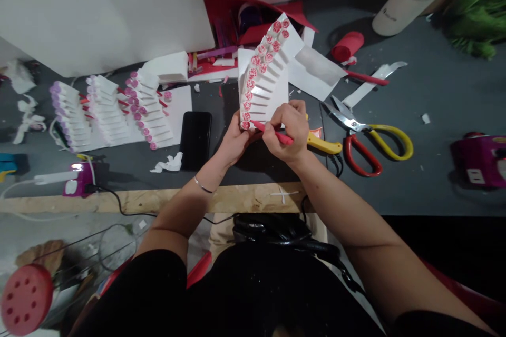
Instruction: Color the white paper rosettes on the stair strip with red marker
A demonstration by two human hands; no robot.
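My left hand (234, 141) is closed on the lower corner of a fan-shaped white piece (264, 99), whose rolled ridges end in red-and-white rose-like tips. A red marker (283, 138) is pinched in my right hand (288, 131), its point at the lowest rose tip. Just right of that hand lies a yellow-handled tool (324, 143), partly hidden. Scissors (358, 126) with one red and one yellow handle rest open farther right. A black phone (196, 139) lies left of my left hand.
Three similar white pieces with purple and pink tips (148, 110) stand to the left. White paper (316, 71), a red roll (348, 46) and a white bottle (407, 2) are behind. Purple boxes sit left (80, 179) and right (480, 160). Crumpled white scraps (168, 162) lie near the phone.
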